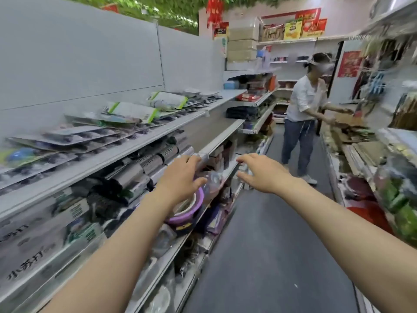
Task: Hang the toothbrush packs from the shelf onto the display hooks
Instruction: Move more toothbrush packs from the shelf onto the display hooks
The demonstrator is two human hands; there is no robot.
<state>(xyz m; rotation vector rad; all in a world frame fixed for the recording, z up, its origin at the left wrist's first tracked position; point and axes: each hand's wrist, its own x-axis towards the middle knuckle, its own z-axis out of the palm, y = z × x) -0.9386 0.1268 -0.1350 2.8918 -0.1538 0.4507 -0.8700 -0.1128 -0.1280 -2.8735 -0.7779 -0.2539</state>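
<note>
My left hand [180, 177] and right hand [262, 171] are out in front, fingers spread loose, holding nothing. The flat grey carded toothbrush packs [74, 137] lie overlapped on the white metal top shelf [126, 146] to my left — blurred. Likely light, stiffish, slick plastic — I'd pinch the card's top edge.

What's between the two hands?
In the head view, shelf edges with blurred goods show between the left hand and the right hand; neither holds anything.
</note>
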